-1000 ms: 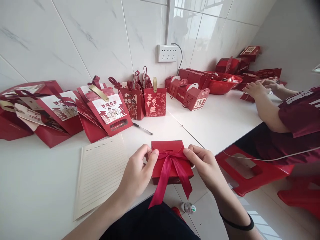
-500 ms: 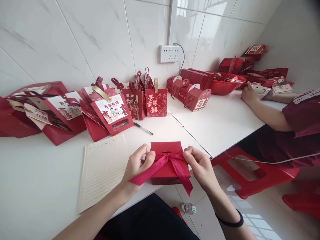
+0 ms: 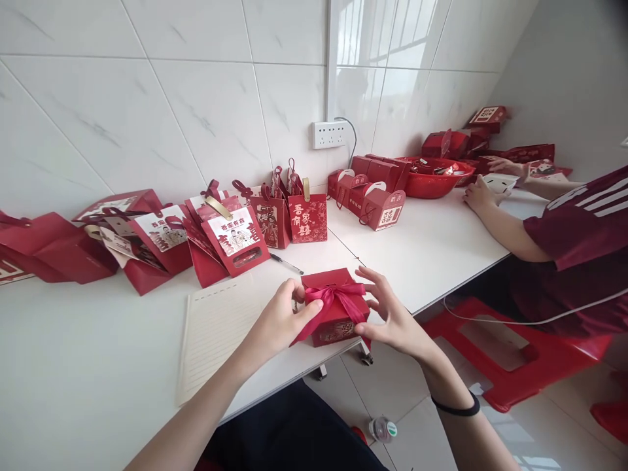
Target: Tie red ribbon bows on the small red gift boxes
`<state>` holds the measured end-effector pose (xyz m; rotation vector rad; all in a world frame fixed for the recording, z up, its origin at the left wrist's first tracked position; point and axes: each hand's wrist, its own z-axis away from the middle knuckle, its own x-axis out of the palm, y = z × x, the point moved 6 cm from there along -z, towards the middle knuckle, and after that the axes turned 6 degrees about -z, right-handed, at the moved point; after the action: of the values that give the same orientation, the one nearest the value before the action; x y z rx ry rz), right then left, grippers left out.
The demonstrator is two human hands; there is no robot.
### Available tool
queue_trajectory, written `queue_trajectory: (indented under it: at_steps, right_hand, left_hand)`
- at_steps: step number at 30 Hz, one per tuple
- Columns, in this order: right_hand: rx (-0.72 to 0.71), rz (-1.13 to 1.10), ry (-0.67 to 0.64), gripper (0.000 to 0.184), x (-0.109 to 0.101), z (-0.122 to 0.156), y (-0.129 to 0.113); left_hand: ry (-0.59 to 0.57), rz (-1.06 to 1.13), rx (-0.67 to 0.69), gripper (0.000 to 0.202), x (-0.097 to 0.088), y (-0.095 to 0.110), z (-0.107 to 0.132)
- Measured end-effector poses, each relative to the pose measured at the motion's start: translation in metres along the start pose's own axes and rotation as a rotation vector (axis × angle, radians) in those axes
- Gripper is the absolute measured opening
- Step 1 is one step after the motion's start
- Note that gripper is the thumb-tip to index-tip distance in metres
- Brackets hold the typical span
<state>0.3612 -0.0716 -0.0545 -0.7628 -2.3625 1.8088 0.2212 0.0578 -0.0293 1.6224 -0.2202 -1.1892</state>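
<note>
A small red gift box (image 3: pixel 335 317) with a red satin ribbon bow (image 3: pixel 332 296) stands at the front edge of the white table (image 3: pixel 88 366). My left hand (image 3: pixel 282 320) is curled against the box's left side, thumb pressing by the bow. My right hand (image 3: pixel 392 313) rests on the box's right side with its fingers spread. A ribbon tail hangs down the box's front.
A lined paper sheet (image 3: pixel 216 333) lies left of the box, a pen (image 3: pixel 286 263) behind it. Several red gift bags (image 3: pixel 235 239) and boxes (image 3: pixel 377 204) line the wall. A red bowl (image 3: pixel 432 180) sits far right. Another person (image 3: pixel 554 242) works at the right; red stools (image 3: pixel 510 350) stand below.
The bow is now tied snug and the box has been turned more upright. My right hand went from pinching the ribbon to fingers spread. The view has tilted upward.
</note>
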Motion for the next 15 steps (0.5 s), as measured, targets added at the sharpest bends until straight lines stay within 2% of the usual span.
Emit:
queue_trajectory:
  at_steps: [3, 6, 9, 12, 15]
  right_hand:
    - [-0.004, 0.231, 0.003, 0.097, -0.004, -0.004, 0.004]
    - [-0.012, 0.285, -0.054, 0.104, -0.002, -0.005, 0.006]
    - [0.024, 0.203, -0.074, 0.103, 0.001, 0.0, 0.008]
    - [0.024, 0.129, 0.012, 0.1, 0.003, 0.006, 0.009]
    - [-0.07, 0.128, 0.114, 0.099, 0.005, 0.01, 0.005]
  left_hand:
    - [-0.102, 0.058, 0.03, 0.032, 0.002, 0.0, -0.005]
    - [-0.151, 0.103, 0.063, 0.031, 0.0, 0.002, -0.009]
    - [-0.096, 0.115, 0.101, 0.029, -0.001, 0.007, -0.01]
    - [-0.024, 0.13, 0.127, 0.026, 0.002, 0.012, -0.007]
    - [0.116, 0.128, 0.216, 0.021, 0.003, 0.021, 0.001]
